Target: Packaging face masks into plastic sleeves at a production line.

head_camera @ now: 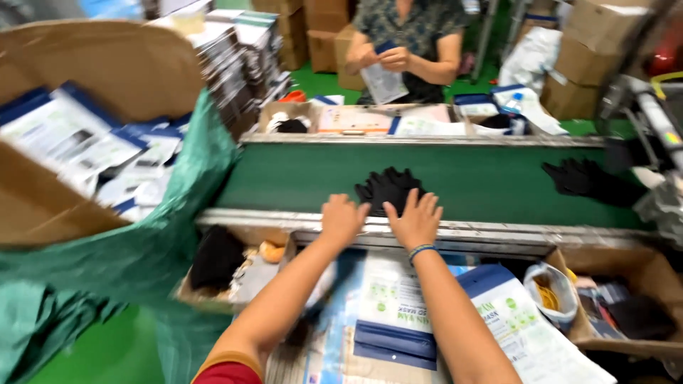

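Black masks (388, 188), piled on green belt (484, 178), lie at 12 o'clock from both hands, left hand (342, 219) and right hand (415, 220) spread flat, nothing pinched, right nearer.

Flat white pouches with blue header strips (398, 313) lie just below the green conveyor belt (484, 181). Similar pouches (85, 149) fill the brown cardboard box (107, 64) left of the belt. Brown cartons (590, 64) stand beyond it.

Black cloth pile (388, 188) matt; conveyor belt (484, 181) matt green; rail (498, 235) metal
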